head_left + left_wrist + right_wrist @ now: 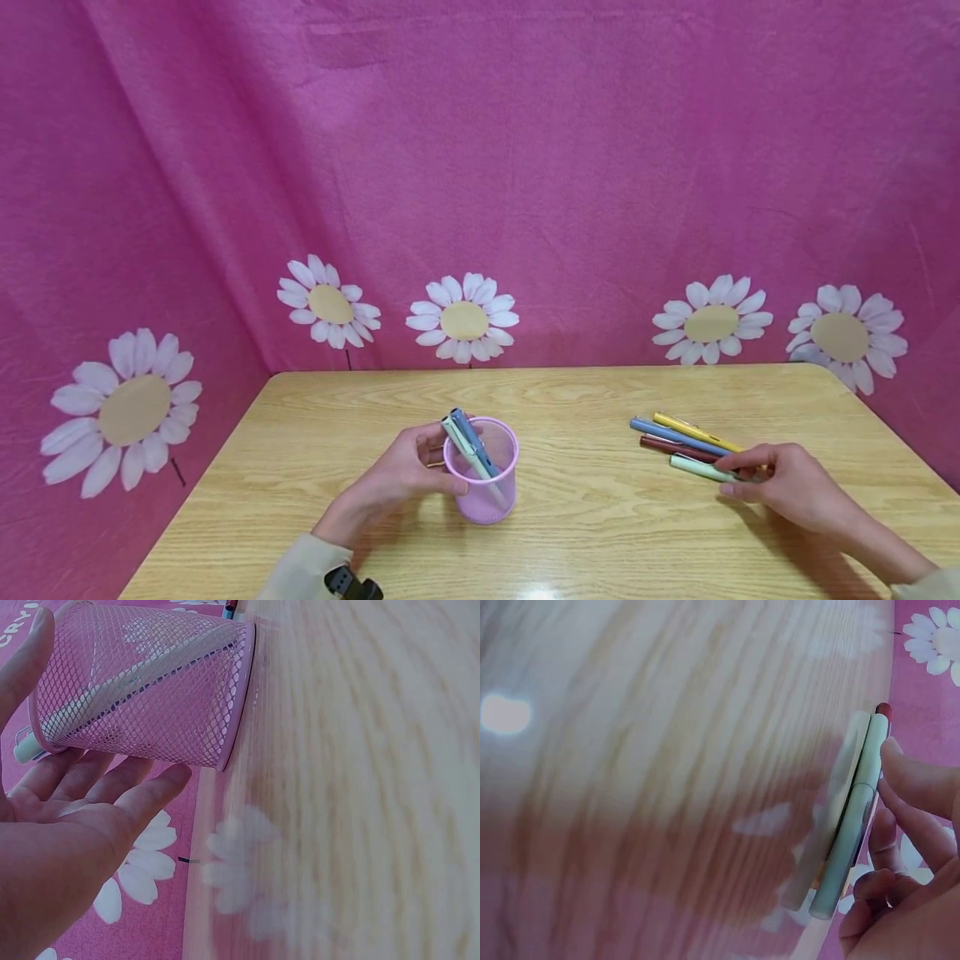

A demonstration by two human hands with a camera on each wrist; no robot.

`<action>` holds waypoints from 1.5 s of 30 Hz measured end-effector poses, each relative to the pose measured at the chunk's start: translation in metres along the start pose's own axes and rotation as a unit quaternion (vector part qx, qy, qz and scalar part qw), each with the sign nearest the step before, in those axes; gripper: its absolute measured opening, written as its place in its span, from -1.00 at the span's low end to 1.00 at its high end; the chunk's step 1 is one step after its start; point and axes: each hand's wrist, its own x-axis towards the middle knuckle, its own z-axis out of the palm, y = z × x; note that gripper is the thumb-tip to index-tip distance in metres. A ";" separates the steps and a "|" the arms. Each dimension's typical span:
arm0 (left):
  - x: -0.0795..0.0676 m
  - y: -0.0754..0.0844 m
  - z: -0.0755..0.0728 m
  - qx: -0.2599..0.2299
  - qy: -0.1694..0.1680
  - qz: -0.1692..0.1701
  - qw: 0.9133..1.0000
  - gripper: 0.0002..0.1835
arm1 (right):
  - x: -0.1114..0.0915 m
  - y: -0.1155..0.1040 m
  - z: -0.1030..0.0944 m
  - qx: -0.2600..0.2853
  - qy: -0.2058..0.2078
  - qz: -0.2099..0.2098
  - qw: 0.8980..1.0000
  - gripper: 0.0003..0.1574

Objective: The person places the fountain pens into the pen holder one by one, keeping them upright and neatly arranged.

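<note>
A pink mesh pen cup (487, 500) stands upright on the table, with a pale green pen (463, 446) and a grey-blue pen (474, 442) leaning in it. My left hand (401, 467) holds the cup from its left side, thumb at the near rim and fingers round the far side. In the left wrist view the fingers (112, 787) lie along the mesh. On the right, my right hand (795, 487) pinches another pale green pen (847, 832) near one end, thumb and index finger on it. That pen lies low over the tabletop, beside its reflection.
Beyond the pinched pen lie a dark red pen (678, 448), a blue pen (675, 435) and a yellow pen (693, 429), side by side. The wooden table (570, 467) ends at a pink cloth (585, 183) printed with daisies. A dark watch strap (351, 583) shows by the left sleeve.
</note>
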 end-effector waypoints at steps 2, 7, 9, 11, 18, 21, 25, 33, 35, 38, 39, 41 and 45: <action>0.000 0.000 0.000 0.001 0.001 0.001 1.000 -0.25 | 0.000 -0.001 0.001 0.007 -0.008 0.003 1.000 -0.62; -0.001 0.000 -0.001 0.001 0.002 0.003 1.000 -0.27 | 0.000 -0.001 0.001 0.002 -0.012 0.011 1.000 -0.64; -0.001 0.000 -0.001 0.000 0.001 0.004 1.000 -0.27 | 0.001 -0.001 0.000 -0.008 -0.007 0.014 1.000 -0.65; 0.000 0.000 -0.001 0.000 -0.001 0.005 1.000 -0.25 | 0.001 0.000 0.001 -0.011 -0.006 0.014 1.000 -0.65; -0.001 -0.002 -0.002 0.007 -0.007 0.012 1.000 -0.25 | -0.002 -0.002 0.009 0.009 -0.024 -0.002 1.000 -0.69; 0.000 -0.001 -0.001 0.005 -0.004 0.008 1.000 -0.23 | -0.002 -0.004 0.011 0.010 -0.028 -0.009 1.000 -0.71; 0.000 0.000 -0.001 0.011 0.004 0.002 1.000 -0.24 | -0.002 -0.004 0.011 0.008 -0.028 -0.009 1.000 -0.70; 0.001 0.002 0.000 -0.001 -0.003 -0.002 1.000 -0.22 | -0.002 -0.007 0.013 0.033 -0.047 -0.017 0.998 -0.68; 0.001 0.002 0.000 0.002 -0.002 -0.003 1.000 -0.22 | -0.001 -0.009 0.014 0.037 -0.051 -0.019 0.998 -0.68; 0.000 0.002 0.000 0.003 0.000 -0.003 1.000 -0.23 | 0.000 -0.013 0.016 0.026 -0.047 -0.027 0.998 -0.70; 0.000 0.002 0.000 0.003 0.001 -0.003 1.000 -0.23 | 0.000 -0.014 0.017 0.027 -0.047 -0.031 0.998 -0.70; 0.000 0.001 -0.001 0.003 0.000 -0.003 1.000 -0.23 | 0.001 -0.015 0.019 0.031 -0.051 -0.040 0.997 -0.70; -0.001 0.002 -0.001 0.008 0.003 -0.005 1.000 -0.26 | 0.002 -0.017 0.022 0.051 -0.064 -0.058 0.995 -0.70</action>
